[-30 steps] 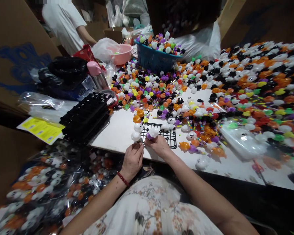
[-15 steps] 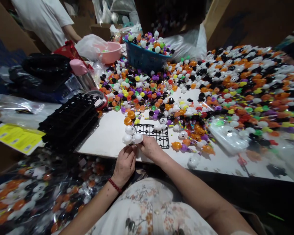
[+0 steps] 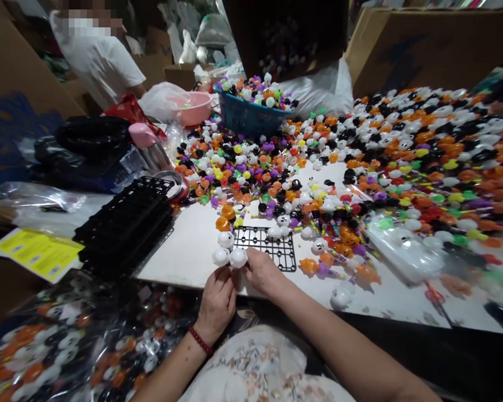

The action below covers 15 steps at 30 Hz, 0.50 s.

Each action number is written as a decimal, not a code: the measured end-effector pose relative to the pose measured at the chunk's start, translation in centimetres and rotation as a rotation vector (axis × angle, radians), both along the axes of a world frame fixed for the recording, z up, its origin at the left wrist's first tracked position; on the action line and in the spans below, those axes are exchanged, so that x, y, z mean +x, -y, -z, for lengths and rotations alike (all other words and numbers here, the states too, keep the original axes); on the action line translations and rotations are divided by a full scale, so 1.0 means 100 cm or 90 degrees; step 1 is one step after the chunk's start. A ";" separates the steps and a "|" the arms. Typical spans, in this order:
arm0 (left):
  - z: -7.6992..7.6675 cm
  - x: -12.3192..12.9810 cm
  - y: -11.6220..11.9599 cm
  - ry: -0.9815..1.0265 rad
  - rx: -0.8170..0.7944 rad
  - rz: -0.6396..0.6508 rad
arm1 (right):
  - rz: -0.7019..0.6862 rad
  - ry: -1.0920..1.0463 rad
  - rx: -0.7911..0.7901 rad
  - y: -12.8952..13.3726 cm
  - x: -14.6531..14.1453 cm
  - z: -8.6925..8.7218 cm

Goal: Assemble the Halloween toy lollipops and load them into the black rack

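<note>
At the table's front edge, my right hand [image 3: 263, 272] is closed on a white round plastic toy piece [image 3: 238, 258]. Just below it my left hand [image 3: 218, 296] has its fingers pinched together; whatever lies between them is hidden. Touching or very near the held piece are a white toy head [image 3: 221, 257] and another with a dark face [image 3: 226, 240]. Two orange pieces [image 3: 222, 224] lie beyond those. Partly behind my right hand lies a black plastic grid tray [image 3: 285, 251], with a few white pieces [image 3: 279, 230] on it.
Heaps of coloured toy pieces [image 3: 402, 145] cover the table's back and right. Behind stand a blue basin [image 3: 251, 114] and a pink basin [image 3: 197, 109]. Stacked black grids [image 3: 121, 223] sit left. Scissors [image 3: 435, 296] and a clear bag [image 3: 402, 251] lie right. A person [image 3: 100, 61] is back left.
The camera view has tilted up slightly, so the table appears lower and more of the person at the back left shows. Both hands keep nearly the same grip around the white piece.
</note>
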<state>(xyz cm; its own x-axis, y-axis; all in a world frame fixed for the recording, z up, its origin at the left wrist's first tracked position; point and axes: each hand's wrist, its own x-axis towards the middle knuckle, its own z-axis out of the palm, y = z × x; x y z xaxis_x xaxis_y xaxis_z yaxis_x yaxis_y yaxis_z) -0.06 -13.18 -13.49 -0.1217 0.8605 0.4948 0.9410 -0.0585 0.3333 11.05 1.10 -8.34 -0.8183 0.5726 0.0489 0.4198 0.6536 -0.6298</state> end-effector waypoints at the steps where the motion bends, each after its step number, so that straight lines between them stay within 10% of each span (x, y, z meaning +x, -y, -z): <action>1: 0.000 0.000 -0.001 -0.013 0.008 -0.003 | -0.004 0.007 0.009 0.001 -0.002 0.000; 8: 0.003 0.000 -0.003 -0.077 0.041 -0.027 | -0.033 0.033 0.023 -0.013 0.006 -0.011; 15: -0.001 -0.004 0.005 -0.061 0.028 -0.019 | 0.205 0.213 0.242 -0.076 0.056 -0.031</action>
<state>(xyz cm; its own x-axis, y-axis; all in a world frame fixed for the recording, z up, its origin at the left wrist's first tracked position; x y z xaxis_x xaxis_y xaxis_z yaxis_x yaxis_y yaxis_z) -0.48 -13.71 -13.42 -0.0977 0.8345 0.5422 0.9700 -0.0422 0.2396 16.64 8.70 -5.24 -0.6133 0.7869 0.0684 0.7689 0.6146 -0.1761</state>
